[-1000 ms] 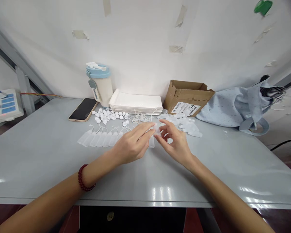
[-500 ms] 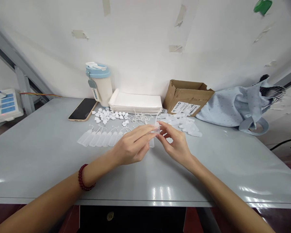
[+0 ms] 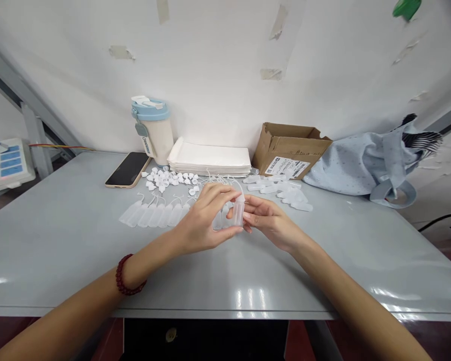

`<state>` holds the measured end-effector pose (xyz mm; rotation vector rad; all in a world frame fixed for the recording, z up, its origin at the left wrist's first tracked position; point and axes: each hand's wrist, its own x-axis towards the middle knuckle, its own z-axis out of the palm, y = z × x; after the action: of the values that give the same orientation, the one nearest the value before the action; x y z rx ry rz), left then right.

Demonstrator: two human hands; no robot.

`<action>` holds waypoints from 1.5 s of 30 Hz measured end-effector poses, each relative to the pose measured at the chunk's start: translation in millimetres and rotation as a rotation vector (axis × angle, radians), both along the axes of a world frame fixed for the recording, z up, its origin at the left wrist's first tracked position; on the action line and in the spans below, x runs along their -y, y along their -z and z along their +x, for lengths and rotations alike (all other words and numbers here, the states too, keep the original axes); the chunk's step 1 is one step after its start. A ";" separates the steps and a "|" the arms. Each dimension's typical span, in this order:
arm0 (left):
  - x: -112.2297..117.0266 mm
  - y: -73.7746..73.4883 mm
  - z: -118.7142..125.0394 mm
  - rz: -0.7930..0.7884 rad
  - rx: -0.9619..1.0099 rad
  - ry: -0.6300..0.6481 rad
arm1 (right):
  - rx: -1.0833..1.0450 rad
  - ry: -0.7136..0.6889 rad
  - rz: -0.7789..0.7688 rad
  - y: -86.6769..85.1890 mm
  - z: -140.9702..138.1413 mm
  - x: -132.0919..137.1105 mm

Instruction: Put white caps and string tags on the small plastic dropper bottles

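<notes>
Both hands meet low over the grey desk (image 3: 60,240) in the head view. The left hand (image 3: 199,225) pinches a small bottle (image 3: 238,213) between thumb and fingers and holds it upright just above the desk. The right hand (image 3: 270,223) closes its fingertips on the small bottle's other side. The work in hand looks like seating a tip or cap on the neck. That would call for a straight, steady press with the small bottle kept upright.

Left of the small bottle, a row of bottles (image 3: 154,214) lies side by side. Behind it to the left are white caps (image 3: 169,178), a phone (image 3: 128,169) and a lidded cup (image 3: 153,129). Straight behind it sits a stack of white sheets (image 3: 210,159). Behind it to the right are loose bottles (image 3: 285,193), a cardboard box (image 3: 289,150) and a blue bag (image 3: 364,160). Beyond them all stands a white wall (image 3: 218,60) with strips of tape on it.
</notes>
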<state>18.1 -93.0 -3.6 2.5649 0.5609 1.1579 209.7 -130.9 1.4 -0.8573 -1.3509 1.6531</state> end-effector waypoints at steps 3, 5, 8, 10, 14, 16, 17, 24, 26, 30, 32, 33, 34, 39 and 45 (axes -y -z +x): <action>-1.6 -1.4 -1.3 -0.003 -0.012 0.004 | -0.009 -0.036 -0.047 -1.3 1.8 -1.0; -2.8 -2.2 -2.4 -0.010 -0.027 0.011 | 0.009 -0.061 -0.064 -3.0 3.9 -1.8; -4.1 -1.4 -2.9 0.001 -0.053 0.010 | 0.099 -0.094 -0.065 -5.8 7.7 -3.1; -4.8 0.8 -1.9 0.021 -0.073 0.008 | 0.198 -0.115 -0.026 -7.8 10.4 -4.0; -8.1 8.6 2.4 0.052 -0.130 0.001 | 0.455 -0.050 0.066 -11.7 15.6 -5.3; -10.5 13.0 5.2 0.055 -0.162 -0.008 | 0.595 0.013 0.101 -13.3 17.9 -5.4; -11.6 15.0 6.8 0.052 -0.175 -0.011 | 0.659 0.040 0.122 -14.0 18.9 -5.2; -12.7 22.4 20.9 -0.003 -0.283 -0.063 | 0.999 0.129 0.211 -14.8 20.8 -2.3; -11.7 23.6 24.3 -0.012 -0.302 -0.080 | 1.036 0.134 0.237 -12.9 20.4 -2.0; -11.0 26.1 28.2 0.005 -0.342 -0.113 | 1.071 0.129 0.277 -7.5 19.6 -2.7; -11.2 27.0 28.8 0.017 -0.369 -0.130 | 1.084 0.122 0.286 -5.4 18.7 -3.0; -11.4 27.3 29.0 0.020 -0.380 -0.137 | 1.087 0.120 0.290 -4.7 18.0 -3.2; -11.4 27.6 29.1 0.021 -0.389 -0.141 | 1.089 0.117 0.292 -4.1 17.1 -3.3; -11.1 27.9 29.8 0.025 -0.413 -0.150 | 1.101 0.114 0.274 -2.0 13.6 -4.0; -10.2 25.5 31.6 0.024 -0.447 -0.185 | 1.092 0.119 0.260 0.8 14.6 -5.9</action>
<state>49.7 -82.8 -29.1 2.8533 0.9008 0.6331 224.3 -125.0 0.5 -1.7474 -2.0892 0.8325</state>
